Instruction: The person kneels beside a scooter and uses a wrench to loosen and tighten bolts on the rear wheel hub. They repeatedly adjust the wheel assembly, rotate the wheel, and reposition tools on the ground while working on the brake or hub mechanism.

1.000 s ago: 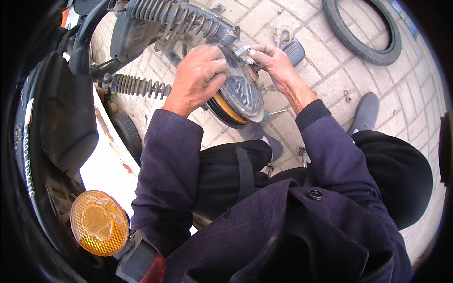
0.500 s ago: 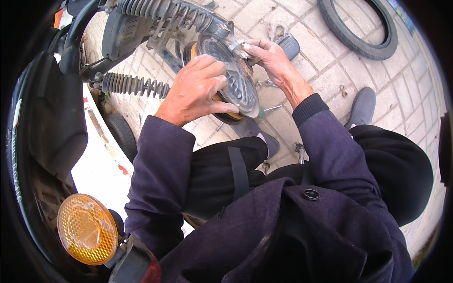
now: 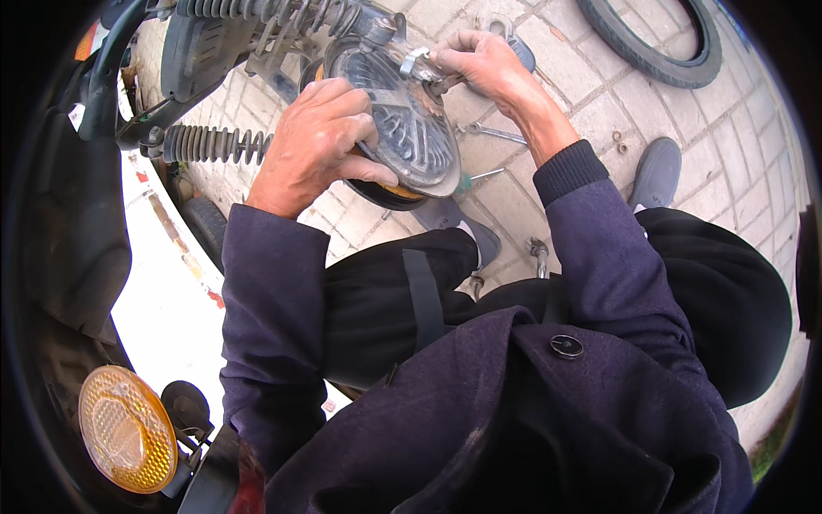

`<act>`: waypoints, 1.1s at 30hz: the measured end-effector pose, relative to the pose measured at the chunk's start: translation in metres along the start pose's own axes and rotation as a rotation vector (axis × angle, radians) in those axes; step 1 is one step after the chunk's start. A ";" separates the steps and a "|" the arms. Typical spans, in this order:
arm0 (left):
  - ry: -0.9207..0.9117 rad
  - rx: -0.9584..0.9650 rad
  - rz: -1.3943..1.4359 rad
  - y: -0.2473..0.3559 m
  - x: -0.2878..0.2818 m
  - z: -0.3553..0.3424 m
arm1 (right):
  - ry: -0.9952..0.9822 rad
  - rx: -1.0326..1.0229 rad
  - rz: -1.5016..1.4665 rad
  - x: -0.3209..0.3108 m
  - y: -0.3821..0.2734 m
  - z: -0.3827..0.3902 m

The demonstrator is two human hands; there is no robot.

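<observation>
A round, dark ribbed hub cover (image 3: 381, 107) sits on the face of a wheel with an orange rim (image 3: 392, 188); no tyre shows on it. My left hand (image 3: 317, 141) is closed over the wheel's near left edge, its thumb lying along the orange rim. At the cover's upper right, my right hand (image 3: 488, 68) pinches near a small silver metal piece (image 3: 416, 63) beside a short rusty lever (image 3: 445, 84). The fingertips partly hide where they meet it. One spring shock absorber (image 3: 218, 144) ends behind my left hand, and another (image 3: 265, 13) runs above it.
A loose black tyre (image 3: 659, 64) lies on the brick paving at the upper right. A wrench (image 3: 497, 133), a screwdriver (image 3: 479, 177) and a socket tool (image 3: 538, 257) lie near my shoes. An orange reflector (image 3: 128, 428) juts from the vehicle at lower left.
The wheel, the shock absorbers and both hands sit further left and higher in the picture. The hub cover shows sharper. My hands keep their places at the rim and the metal piece.
</observation>
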State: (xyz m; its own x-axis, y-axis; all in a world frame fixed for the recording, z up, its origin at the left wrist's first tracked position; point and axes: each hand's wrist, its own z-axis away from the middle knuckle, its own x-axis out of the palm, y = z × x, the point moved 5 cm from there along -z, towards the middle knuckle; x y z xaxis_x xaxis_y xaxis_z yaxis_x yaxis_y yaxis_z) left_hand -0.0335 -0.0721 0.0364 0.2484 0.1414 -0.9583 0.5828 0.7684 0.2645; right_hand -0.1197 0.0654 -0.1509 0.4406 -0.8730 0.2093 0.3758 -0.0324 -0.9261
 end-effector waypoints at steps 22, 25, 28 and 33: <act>-0.005 -0.027 0.032 0.001 -0.002 -0.002 | 0.056 -0.355 0.667 0.000 -0.020 0.023; -0.012 -0.022 0.031 0.001 -0.002 -0.003 | 0.026 -0.359 0.554 0.000 -0.020 0.025; -0.015 -0.019 0.032 0.002 -0.003 -0.003 | 0.044 -0.371 0.560 0.000 -0.021 0.024; -0.010 -0.011 0.020 0.001 -0.004 -0.003 | 0.003 -0.331 0.486 0.002 -0.020 0.019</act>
State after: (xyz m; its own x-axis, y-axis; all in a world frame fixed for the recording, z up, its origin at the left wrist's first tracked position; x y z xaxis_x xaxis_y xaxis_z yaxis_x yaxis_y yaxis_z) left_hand -0.0358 -0.0697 0.0399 0.2677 0.1500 -0.9517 0.5694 0.7722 0.2819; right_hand -0.1109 0.0740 -0.1256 0.4959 -0.8273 -0.2639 -0.1429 0.2221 -0.9645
